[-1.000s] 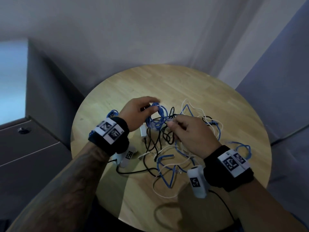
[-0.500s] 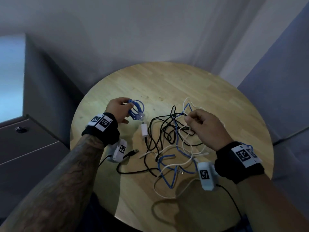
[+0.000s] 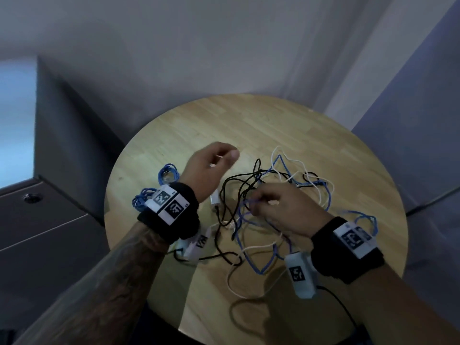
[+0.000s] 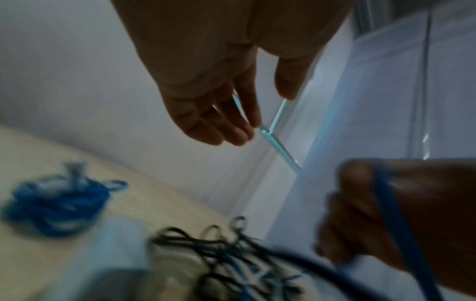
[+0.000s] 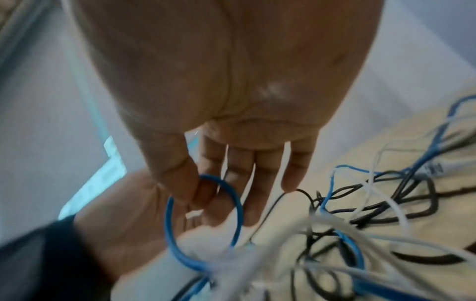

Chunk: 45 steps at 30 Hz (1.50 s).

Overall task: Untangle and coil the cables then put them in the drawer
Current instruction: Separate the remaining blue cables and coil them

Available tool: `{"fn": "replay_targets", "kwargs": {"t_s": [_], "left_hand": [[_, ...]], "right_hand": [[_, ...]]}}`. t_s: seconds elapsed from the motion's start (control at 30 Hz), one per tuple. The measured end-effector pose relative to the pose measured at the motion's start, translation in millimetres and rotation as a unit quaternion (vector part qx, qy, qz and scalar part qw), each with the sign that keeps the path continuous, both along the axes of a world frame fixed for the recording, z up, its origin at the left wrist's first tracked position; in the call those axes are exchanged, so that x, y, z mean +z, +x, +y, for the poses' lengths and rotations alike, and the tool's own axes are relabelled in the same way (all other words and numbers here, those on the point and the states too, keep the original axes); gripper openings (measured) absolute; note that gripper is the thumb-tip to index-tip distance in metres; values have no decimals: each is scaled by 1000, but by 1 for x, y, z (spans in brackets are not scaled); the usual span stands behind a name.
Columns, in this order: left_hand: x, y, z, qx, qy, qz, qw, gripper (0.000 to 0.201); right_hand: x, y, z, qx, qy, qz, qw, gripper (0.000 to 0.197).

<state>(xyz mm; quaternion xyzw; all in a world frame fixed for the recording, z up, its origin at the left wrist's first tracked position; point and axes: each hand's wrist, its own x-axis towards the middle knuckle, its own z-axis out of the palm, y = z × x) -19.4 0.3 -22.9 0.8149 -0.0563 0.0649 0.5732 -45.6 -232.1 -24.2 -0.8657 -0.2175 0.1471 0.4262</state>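
On round wooden table [image 3: 261,125]: tangle [image 3: 251,215] of black, white & blue cables lies mid-table, loose, uncoiled. Head view shows 3 coiled blue bundles set apart from it: 1 at left edge [image 3: 168,173], 1 part-hidden behind left wristband [image 3: 142,199], 1 by right wristband [image 3: 366,220]. Left wrist view shows only 1 coiled bundle [image 4: 56,205], blurred. Right wrist view alone shows the grip: right hand [image 5: 226,114] pinches a blue cable loop [image 5: 203,220] betw. thumb and forefinger, other fingers roughly straight over the tangle; head view has that hand [image 3: 281,210] knuckles-up, grip hidden. Left hand [image 3: 211,168] hovers above table, fingers relaxed & spread, holding nothing; confirmed in left wrist view [image 4: 219,91]. Room: pale wall behind table, grey cabinet [image 3: 49,220] w/ drawer fronts at left, shut, well apart from cables.
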Motion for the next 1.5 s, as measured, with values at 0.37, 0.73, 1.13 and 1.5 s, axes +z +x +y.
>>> {"fn": "replay_targets", "kwargs": {"t_s": [0.37, 0.73, 1.13, 1.5], "left_hand": [[-20, -17, -41, -178, -72, 121, 974, 21], [-8, -1, -13, 3, -232, 54, 971, 21], [-19, -12, -31, -135, -174, 163, 962, 38], [-23, -16, -41, -168, 24, 73, 983, 11]], "right_hand": [[36, 12, -19, -220, 352, -30, 909, 13], [-17, 12, -6, -20, 119, 116, 986, 25], [-12, 19, -2, -106, 298, 57, 947, 18], [12, 57, -67, -227, 647, 59, 726, 17]]}}
